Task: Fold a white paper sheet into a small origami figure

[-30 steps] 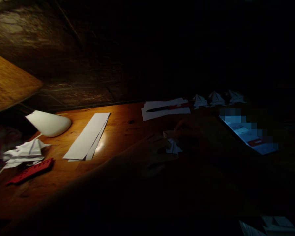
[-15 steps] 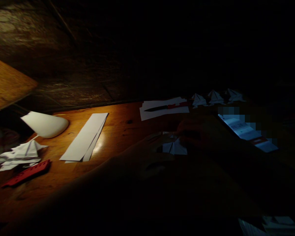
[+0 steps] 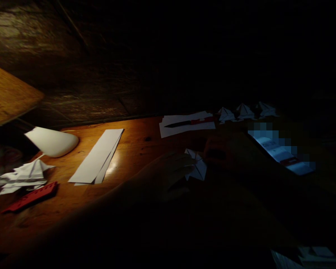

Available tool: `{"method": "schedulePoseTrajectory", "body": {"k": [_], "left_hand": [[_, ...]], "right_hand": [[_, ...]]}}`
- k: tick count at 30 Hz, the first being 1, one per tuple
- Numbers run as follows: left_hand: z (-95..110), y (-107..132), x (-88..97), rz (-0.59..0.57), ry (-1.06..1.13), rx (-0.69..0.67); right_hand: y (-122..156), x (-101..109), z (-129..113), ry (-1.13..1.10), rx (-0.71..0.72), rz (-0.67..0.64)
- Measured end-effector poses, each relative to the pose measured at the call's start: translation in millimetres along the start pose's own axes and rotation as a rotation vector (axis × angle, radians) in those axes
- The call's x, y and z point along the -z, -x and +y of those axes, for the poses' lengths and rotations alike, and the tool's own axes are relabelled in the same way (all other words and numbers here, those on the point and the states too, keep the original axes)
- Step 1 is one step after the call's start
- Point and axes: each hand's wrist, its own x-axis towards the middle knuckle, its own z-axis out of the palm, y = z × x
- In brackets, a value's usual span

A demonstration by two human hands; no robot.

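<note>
The scene is very dark. A small white folded paper piece (image 3: 197,167) lies on the wooden table (image 3: 140,144), held between both hands. My left hand (image 3: 168,175) grips its left side with the fingers curled over the edge. My right hand (image 3: 226,153) pinches its upper right side. Both hands are in deep shadow, so finger detail is faint.
A white lamp head (image 3: 52,141) lights long paper strips (image 3: 98,157). Crumpled folded paper (image 3: 25,175) and a red ruler (image 3: 30,197) lie at left. A red-handled knife (image 3: 189,122) rests on paper sheets; three folded paper figures (image 3: 245,111) sit behind. A lit phone (image 3: 281,152) lies right.
The folded paper piece has been turned and refolded between the hands, now narrower and tilted. The hands shifted only slightly.
</note>
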Motion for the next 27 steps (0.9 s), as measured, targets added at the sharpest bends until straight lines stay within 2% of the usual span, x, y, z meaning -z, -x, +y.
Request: {"method": "schedulePoseTrajectory", "body": {"k": [6, 15, 21, 27], "left_hand": [[5.4, -2.8, -2.4, -0.041, 0.058, 0.010], [1.9, -10.7, -4.2, -0.131, 0.060, 0.055], [4.4, -13.2, -4.1, -0.126, 0.061, 0.062], [2.7, -13.4, -3.7, -0.111, 0.100, 0.077]], "right_hand": [[-0.8, -1.5, -2.8, 0.038, 0.015, 0.036], [-0.5, -0.6, -13.5, 0.033, -0.113, 0.023], [0.0, -3.0, -7.8, 0.009, -0.051, 0.027], [2.4, -5.4, -2.1, -0.053, -0.105, 0.026]]}}
